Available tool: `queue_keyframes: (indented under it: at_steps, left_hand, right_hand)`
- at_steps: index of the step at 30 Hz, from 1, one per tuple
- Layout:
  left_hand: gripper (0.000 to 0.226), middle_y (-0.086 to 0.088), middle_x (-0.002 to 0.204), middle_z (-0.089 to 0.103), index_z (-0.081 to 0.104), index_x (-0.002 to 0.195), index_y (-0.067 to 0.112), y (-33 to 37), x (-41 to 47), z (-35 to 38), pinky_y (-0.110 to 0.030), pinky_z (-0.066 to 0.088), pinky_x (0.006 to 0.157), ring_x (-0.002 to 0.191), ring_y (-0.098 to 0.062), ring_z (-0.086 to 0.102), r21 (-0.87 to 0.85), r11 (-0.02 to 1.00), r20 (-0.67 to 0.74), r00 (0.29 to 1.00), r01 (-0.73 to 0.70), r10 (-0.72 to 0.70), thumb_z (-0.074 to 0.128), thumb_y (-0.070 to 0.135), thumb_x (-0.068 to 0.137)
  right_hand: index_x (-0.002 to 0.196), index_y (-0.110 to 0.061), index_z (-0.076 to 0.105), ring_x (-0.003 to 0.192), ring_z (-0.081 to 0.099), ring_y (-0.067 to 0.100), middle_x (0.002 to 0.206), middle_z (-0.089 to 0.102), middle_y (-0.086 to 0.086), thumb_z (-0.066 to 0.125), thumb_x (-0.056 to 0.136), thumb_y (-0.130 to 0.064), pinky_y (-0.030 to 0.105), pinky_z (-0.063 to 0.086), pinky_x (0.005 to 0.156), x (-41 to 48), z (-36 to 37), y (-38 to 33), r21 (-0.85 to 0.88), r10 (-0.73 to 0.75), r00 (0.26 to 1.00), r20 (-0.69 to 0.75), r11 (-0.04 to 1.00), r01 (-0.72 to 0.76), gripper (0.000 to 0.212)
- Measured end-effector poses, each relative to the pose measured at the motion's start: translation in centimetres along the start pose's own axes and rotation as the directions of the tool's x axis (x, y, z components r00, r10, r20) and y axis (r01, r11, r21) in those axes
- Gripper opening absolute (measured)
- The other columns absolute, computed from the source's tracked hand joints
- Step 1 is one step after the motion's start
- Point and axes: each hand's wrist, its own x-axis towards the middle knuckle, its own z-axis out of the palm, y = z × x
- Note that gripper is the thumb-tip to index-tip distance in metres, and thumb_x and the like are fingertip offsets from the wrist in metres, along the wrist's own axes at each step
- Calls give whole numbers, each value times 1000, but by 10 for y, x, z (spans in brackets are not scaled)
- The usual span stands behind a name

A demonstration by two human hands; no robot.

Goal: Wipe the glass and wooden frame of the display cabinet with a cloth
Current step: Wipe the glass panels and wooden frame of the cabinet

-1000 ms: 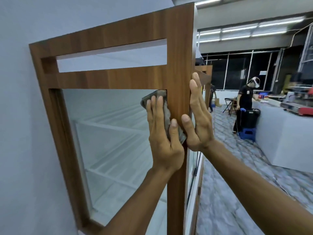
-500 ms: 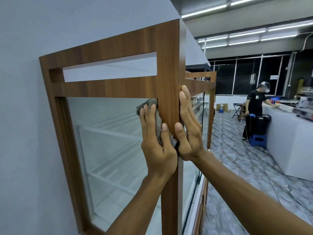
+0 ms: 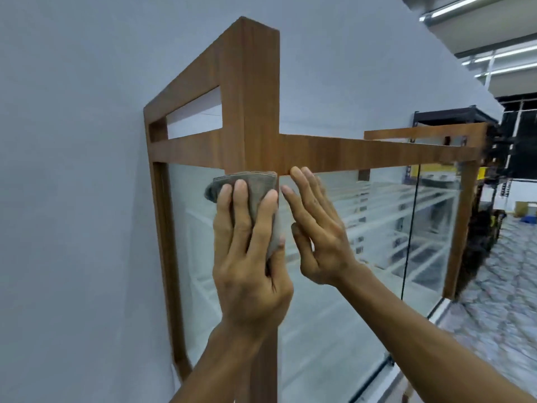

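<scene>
While the left hand [image 3: 247, 257] pressed the grey cloth [image 3: 255, 193] flat against the corner post [image 3: 255, 112] of the display cabinet, its fingers lay spread over the fabric (clamping it to the wood, probably for an even rub). The right hand [image 3: 316, 228], open and empty, rested flat on the front glass [image 3: 377, 228] just beside the post, likely to steady the body.
</scene>
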Motion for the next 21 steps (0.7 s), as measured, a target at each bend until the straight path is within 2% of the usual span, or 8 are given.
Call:
queue_keyframes:
  at_steps: [4, 8, 13, 16, 21]
  left_hand:
    - [57, -14, 168, 19, 27, 158, 11, 2, -4, 6, -49, 21, 128, 160, -33, 10, 324, 946, 61, 998, -26, 6, 47, 12, 105]
    - [55, -22, 166, 24, 27, 158, 7, 16, -15, 15, -55, 17, 128, 160, -35, 7, 549, 835, 82, 997, -38, -8, 45, 15, 107]
    - [57, -20, 166, 25, 27, 157, 5, 20, -16, 19, -50, 11, 130, 160, -32, 7, 613, 788, 80, 997, -52, 3, 48, 10, 104]
    - [57, -21, 164, 28, 32, 155, 3, 20, -17, 18, -50, 13, 129, 160, -30, 8, 607, 792, 67, 997, -60, 24, 52, 5, 102]
    - [48, -22, 161, 33, 39, 152, 1, 25, -16, 35, -51, 11, 129, 159, -29, 11, 646, 761, 23, 998, -60, 60, 45, 6, 104]
  right_hand:
    - [155, -1, 25, 158, 13, 32, 165, 19, 17, 43, 100, -14, 58, 19, 126, -14, -1, 21, -39, 10, 999, 52, 999, -8, 59]
    - [157, -2, 22, 158, 7, 31, 166, 14, 16, 42, 101, -17, 55, 13, 127, -14, 8, 24, 12, -5, 999, 31, 1000, 4, 61]
    - [155, -1, 25, 157, 13, 32, 164, 20, 19, 43, 101, -13, 55, 15, 127, -19, 20, 28, 65, 5, 999, -42, 998, -2, 59]
    - [155, -1, 29, 157, 16, 33, 164, 23, 19, 45, 101, -16, 53, 15, 128, -23, 28, 35, 69, 21, 999, -23, 997, -20, 59]
    - [153, -3, 36, 156, 20, 34, 163, 28, 19, 43, 101, -22, 52, 15, 128, -24, 32, 41, 94, 19, 999, -26, 995, -16, 56]
